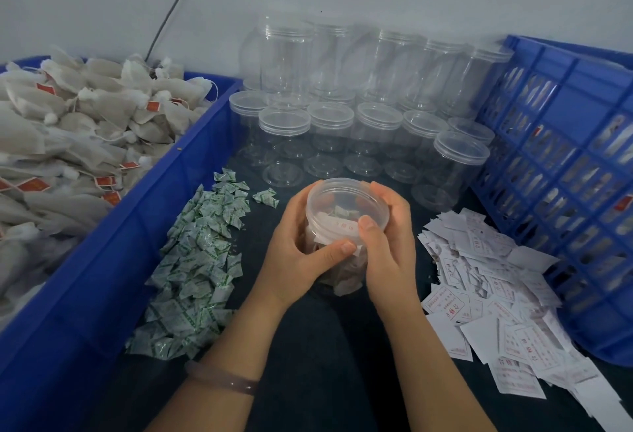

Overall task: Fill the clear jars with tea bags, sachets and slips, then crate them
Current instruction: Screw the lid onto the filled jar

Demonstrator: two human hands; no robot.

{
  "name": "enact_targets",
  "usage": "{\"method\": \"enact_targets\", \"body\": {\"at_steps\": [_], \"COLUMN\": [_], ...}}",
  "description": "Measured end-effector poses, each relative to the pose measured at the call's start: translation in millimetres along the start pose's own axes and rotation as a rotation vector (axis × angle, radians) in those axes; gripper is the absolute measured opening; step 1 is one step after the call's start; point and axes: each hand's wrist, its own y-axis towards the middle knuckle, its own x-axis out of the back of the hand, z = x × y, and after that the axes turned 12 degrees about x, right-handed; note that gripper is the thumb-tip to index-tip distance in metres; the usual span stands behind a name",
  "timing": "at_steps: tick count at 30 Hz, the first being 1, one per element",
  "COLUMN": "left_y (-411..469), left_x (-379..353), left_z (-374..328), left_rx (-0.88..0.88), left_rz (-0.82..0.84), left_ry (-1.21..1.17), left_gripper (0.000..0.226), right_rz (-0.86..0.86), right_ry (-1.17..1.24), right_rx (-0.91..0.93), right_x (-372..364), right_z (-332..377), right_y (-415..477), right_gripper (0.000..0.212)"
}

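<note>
Your left hand (294, 255) is gripping the body of the clear jar (325, 226), thumb lying across its front, while your right hand (390, 236) is curling round the rim of its lid (342, 195). You are holding the jar over the dark table (308, 346), between the green-printed sachets (202, 246) on the left and the paper slips (486, 281) on the right. Tea bags (344, 281) are showing inside it. Empty lidded jars (330, 116) are standing beyond, with a blue crate (565, 144) at far right.

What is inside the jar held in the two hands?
Through the clear jar show pale tea bags, a green-printed sachet near the top and a white slip with red print. The left hand and right hand wrap its sides, hiding the rest.
</note>
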Motion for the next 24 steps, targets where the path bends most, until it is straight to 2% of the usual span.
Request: {"method": "enact_targets", "body": {"at_steps": [4, 6, 9, 12, 17, 21, 24], "left_y": [-2.2, -0.3, 2.8, 5.6, 1.7, -1.9, -3.0], "left_x": [-5.5, -6.7, -6.8, -5.3, -5.6, -5.6, -4.9], "left_z": [-2.9, -3.8, -4.5, -2.9, -1.5, 0.9, 1.7], "left_rx": [-0.071, -0.094, -0.073, -0.04, -0.024, -0.015, -0.012], "left_rz": [-0.052, -0.091, -0.115, -0.12, -0.099, -0.052, -0.046], "left_ry": [0.016, 0.028, 0.026, 0.022, 0.024, 0.045, 0.034], "left_gripper": [0.074, 0.062, 0.041, 0.037, 0.047, 0.079, 0.076], "right_rz": [0.04, 0.047, 0.041, 0.024, 0.033, 0.017, 0.006], "right_ry": [-0.016, -0.023, -0.04, -0.055, -0.04, 0.058, 0.116], "right_rx": [0.011, 0.011, -0.001, -0.009, 0.0, -0.04, -0.074], "right_x": [-1.6, -2.5, -3.4, -2.7, -7.6, -7.7, -6.8], "right_z": [1.3, 2.0, 2.9, 1.1, -0.3, -1.6, -2.5], "right_y": [-0.4, -1.1, -1.2, 1.8, -1.8, -4.1, -6.2], "right_gripper": [0.045, 0.046, 0.043, 0.04, 0.039, 0.053, 0.062]}}
